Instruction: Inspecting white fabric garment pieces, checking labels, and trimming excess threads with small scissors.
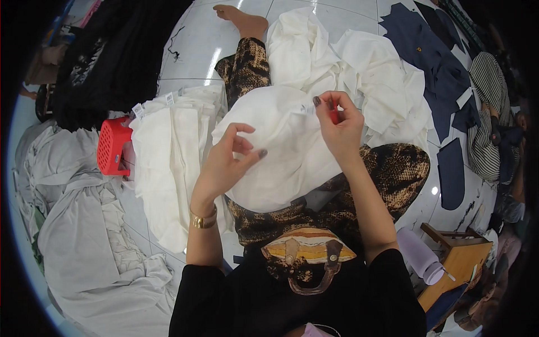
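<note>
Striped bag [307, 250] lies in her lap. White garment piece [281, 151] is spread over her knees; left hand [224, 163] fingers pinch its cloth, right hand [339, 126] pinches a small red tool [333, 116] at the edge. Trimming step, likely; next calls for steady cloth. White stack [168, 151] beyond.

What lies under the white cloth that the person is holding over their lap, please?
Under the white cloth are legs in brown patterned trousers, showing at its edges. Whatever lies beneath its middle is covered.
</note>
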`<state>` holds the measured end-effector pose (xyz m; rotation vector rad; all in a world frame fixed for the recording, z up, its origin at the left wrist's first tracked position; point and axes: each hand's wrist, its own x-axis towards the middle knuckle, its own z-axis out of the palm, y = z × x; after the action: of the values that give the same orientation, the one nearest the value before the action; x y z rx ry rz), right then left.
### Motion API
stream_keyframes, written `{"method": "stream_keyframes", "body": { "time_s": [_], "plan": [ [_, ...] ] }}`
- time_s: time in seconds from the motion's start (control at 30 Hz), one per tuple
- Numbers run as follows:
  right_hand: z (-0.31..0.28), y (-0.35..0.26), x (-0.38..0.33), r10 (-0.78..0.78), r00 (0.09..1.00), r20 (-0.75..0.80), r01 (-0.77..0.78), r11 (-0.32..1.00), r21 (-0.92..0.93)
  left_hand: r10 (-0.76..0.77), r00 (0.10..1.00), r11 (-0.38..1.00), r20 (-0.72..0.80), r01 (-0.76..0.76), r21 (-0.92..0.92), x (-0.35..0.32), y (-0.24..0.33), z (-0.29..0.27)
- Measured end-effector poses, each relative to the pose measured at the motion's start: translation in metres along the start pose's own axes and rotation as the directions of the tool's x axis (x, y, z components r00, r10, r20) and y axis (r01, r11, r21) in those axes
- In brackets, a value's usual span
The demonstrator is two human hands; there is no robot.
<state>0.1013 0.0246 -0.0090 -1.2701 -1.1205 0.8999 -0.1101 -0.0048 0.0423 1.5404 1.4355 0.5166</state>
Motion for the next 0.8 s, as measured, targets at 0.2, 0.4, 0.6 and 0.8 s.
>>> {"method": "stream_keyframes", "body": {
  "time_s": [0.2, 0.4, 0.6, 0.8],
  "plan": [
    [-0.013, -0.015, -0.043, 0.28, 0.85, 0.446, -0.367, 0.922, 0.122, -0.126, 0.992, 0.931, -0.029, 0.128, 0.341, -0.036, 0.014, -0.007],
    [-0.015, -0.028, -0.073, 0.321, 0.489, 0.811, -0.74, 0.645, 0.191, -0.126, 0.955, 0.959, 0.27, 0.187, -0.214, -0.043, -0.007, -0.001],
    [-0.029, -0.031, -0.076, 0.328, 0.419, 0.847, -0.727, 0.68, 0.096, -0.001, 0.934, 0.867, 0.358, 0.18, -0.466, -0.034, 0.0, 0.006],
    [-0.026, -0.03, -0.069, 0.339, 0.397, 0.853, -0.715, 0.696, 0.056, 0.035, 0.906, 0.886, 0.422, 0.168, -0.433, -0.031, 0.011, 0.012]
  ]
}}
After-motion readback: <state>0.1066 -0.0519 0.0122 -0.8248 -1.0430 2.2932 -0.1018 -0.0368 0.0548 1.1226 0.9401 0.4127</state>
